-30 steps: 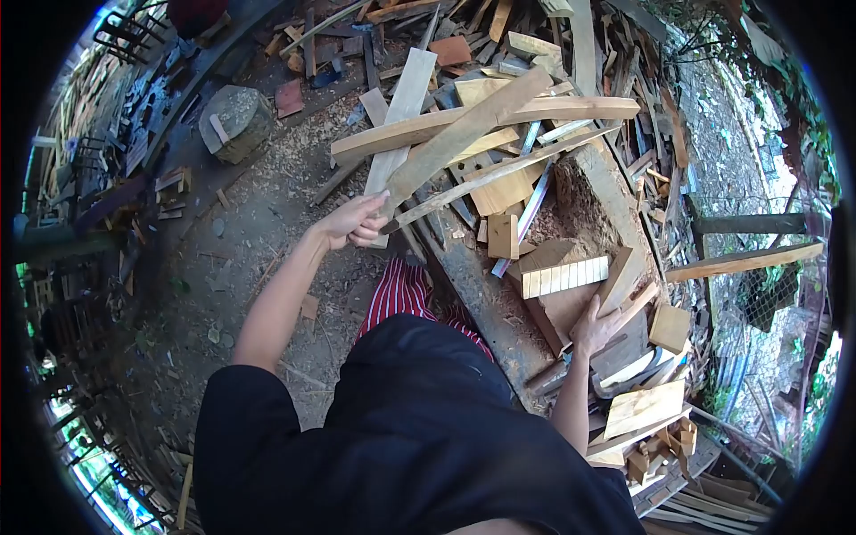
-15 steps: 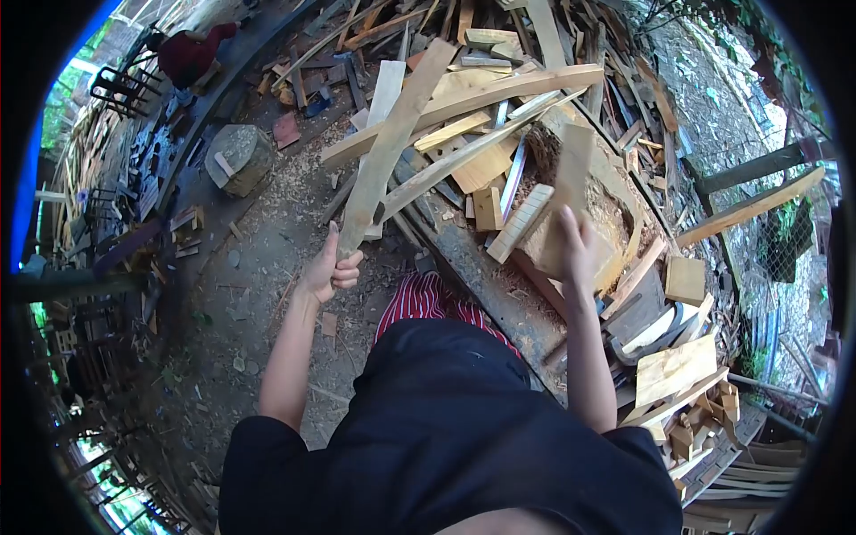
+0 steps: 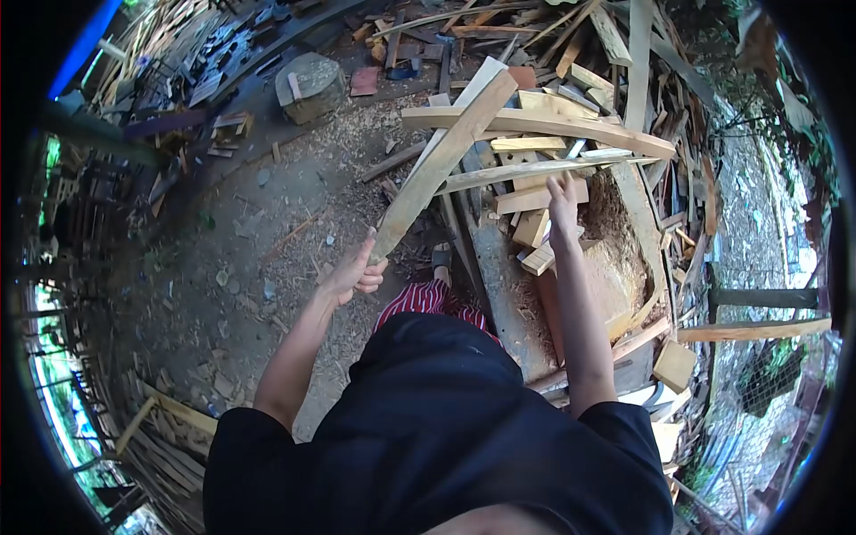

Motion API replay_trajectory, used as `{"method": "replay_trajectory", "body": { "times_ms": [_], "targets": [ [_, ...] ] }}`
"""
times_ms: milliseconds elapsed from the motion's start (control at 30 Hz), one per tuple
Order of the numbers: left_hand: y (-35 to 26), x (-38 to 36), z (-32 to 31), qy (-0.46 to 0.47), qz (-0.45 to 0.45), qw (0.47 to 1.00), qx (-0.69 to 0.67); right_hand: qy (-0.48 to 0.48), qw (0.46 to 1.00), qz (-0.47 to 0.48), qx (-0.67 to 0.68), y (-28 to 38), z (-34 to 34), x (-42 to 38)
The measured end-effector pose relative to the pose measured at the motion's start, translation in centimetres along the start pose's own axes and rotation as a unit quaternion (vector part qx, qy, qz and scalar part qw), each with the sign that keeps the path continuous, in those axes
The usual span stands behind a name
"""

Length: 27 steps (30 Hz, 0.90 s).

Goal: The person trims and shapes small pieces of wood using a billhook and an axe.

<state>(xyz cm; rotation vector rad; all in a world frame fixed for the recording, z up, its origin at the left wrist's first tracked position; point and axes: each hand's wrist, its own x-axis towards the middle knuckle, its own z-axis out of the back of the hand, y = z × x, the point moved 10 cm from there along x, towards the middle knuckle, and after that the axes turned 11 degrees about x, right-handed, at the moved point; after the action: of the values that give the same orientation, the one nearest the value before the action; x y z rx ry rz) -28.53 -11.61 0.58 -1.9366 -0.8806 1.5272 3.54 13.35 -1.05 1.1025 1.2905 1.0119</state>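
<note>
Left hand (image 3: 354, 274) wrapped around the near end of a long flat board (image 3: 446, 169), thumb laid along its edge. Board slants up and away, crossing a thicker beam (image 3: 557, 126) in view. Right hand (image 3: 562, 214) at a short wooden block (image 3: 517, 200) above the bench (image 3: 493, 259), fingers stretched out; from this angle can't tell whether they pinch the block or just overlap it. Scored block (image 3: 539, 259) sits nearer the body, thin wood strip (image 3: 522, 171) just beyond. Rough wood chunk (image 3: 620, 267) right of the scored block.
</note>
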Motion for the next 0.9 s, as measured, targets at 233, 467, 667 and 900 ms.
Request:
{"method": "replay_trajectory", "body": {
  "times_ms": [233,467,667,900],
  "targets": [
    [-6.8,-3.1,-1.4,-0.269,-0.309,0.795,0.447,0.086,0.936,-0.207,0.271,1.7,-7.4,-7.2],
    [-8.1,-2.5,-6.0,-0.210,-0.293,0.709,0.606,0.073,0.940,-0.109,0.313,5.0,-2.1,-9.5],
    [-6.8,-0.8,-8.1,-0.087,-0.235,0.829,0.500,0.051,0.940,-0.041,0.334,7.1,1.0,-11.4],
    [-6.8,-1.7,-8.7,-0.101,-0.281,0.871,0.391,0.387,0.894,0.070,-0.216,16.3,-1.1,-21.0]
  ]
}}
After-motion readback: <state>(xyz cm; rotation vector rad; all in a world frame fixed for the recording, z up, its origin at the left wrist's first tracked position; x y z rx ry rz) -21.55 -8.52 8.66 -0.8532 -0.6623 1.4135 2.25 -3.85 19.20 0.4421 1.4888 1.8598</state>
